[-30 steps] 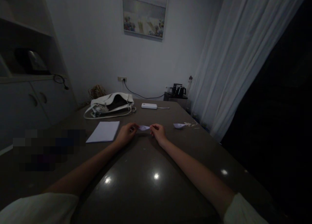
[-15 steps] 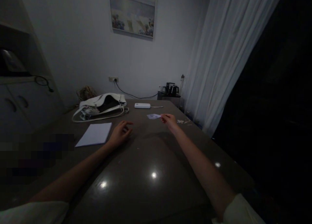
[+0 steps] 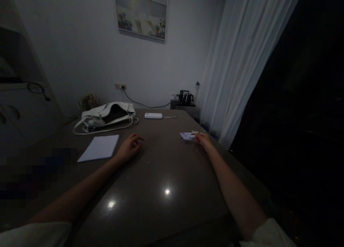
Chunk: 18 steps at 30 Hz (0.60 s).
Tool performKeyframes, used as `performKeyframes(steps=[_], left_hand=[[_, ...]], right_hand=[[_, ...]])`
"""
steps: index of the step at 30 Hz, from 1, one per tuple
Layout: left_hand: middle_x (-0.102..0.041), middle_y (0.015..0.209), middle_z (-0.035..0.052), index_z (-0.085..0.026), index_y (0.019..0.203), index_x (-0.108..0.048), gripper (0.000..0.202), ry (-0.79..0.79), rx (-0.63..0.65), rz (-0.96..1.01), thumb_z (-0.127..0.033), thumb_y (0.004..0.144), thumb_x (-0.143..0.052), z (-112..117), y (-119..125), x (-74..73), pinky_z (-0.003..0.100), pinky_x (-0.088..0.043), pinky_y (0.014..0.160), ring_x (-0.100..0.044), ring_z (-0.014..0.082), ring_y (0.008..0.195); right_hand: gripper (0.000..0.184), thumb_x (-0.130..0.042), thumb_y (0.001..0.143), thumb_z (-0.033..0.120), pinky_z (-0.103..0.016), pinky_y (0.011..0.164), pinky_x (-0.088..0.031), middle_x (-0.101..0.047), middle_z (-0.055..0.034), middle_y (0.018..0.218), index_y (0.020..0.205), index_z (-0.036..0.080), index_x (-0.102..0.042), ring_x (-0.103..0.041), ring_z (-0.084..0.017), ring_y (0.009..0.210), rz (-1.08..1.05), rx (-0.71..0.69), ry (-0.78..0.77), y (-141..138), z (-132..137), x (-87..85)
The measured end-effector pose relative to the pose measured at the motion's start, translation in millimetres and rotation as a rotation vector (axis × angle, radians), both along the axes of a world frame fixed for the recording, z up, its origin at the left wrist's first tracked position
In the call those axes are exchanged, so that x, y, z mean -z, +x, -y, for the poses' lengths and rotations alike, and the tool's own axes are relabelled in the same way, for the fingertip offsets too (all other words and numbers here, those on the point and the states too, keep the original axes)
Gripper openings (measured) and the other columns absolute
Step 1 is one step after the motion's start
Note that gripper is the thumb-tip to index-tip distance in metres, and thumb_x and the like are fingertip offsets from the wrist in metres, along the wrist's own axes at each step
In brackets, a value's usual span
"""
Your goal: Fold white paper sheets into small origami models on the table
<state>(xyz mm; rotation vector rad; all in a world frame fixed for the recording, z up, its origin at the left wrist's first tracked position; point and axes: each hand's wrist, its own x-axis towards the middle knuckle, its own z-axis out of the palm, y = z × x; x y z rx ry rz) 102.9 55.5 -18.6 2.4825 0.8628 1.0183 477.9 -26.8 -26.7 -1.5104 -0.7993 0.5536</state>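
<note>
My right hand (image 3: 203,139) reaches out to the table's right edge, its fingers closed at the corner of a small folded white paper piece (image 3: 187,136) that sits low on the tabletop. A few pale paper scraps (image 3: 198,132) lie just behind it. My left hand (image 3: 130,146) rests on the dark table (image 3: 166,168) with its fingers loosely curled and apart, holding nothing. It lies just right of a white paper pad (image 3: 99,148).
A white handbag (image 3: 106,116) lies at the back left. A white power bank (image 3: 153,115) with a cable sits behind the middle. A curtain (image 3: 242,60) hangs at the right. A kettle (image 3: 185,96) stands on a small stand by the wall.
Both hands held the folded paper at the middle. My left hand let go and stayed. My right hand carried the paper to the right edge, near the scraps.
</note>
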Motion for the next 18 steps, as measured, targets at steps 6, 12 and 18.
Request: performKeyframes(steps=[6,12,18], left_hand=[[-0.050,0.102,0.0073,-0.017,0.095,-0.060,0.025,-0.030,0.022,-0.020,-0.029,0.078,-0.046,-0.7,-0.1,0.4,0.027,-0.051,0.064,-0.059,0.0156,0.075],[-0.050,0.101,0.0083,-0.014,0.095,-0.059,0.025,-0.037,0.030,-0.050,-0.026,0.077,-0.046,-1.6,0.2,0.1,0.028,-0.050,0.064,-0.058,0.0164,0.076],[-0.050,0.101,0.0086,-0.014,0.096,-0.060,0.026,-0.036,0.046,-0.057,-0.027,0.077,-0.046,-1.8,-0.1,0.1,0.029,-0.049,0.064,-0.059,0.0173,0.075]], right_hand=[[0.020,-0.061,0.064,0.020,-0.021,0.037,-0.034,-0.050,0.0024,0.038,0.046,0.017,-0.054,-0.044,-0.010,0.035,0.108,0.026,-0.057,12.5,-9.4,9.0],[0.020,-0.059,0.065,0.026,-0.021,0.039,-0.034,-0.049,0.0027,0.038,0.048,0.017,-0.055,-0.043,-0.010,0.035,0.204,0.046,-0.053,20.2,-11.6,18.1],[0.023,-0.058,0.064,0.032,-0.022,0.036,-0.031,-0.046,0.0027,0.036,0.046,0.018,-0.053,-0.042,-0.011,0.034,0.271,0.071,-0.033,23.4,-14.3,22.1]])
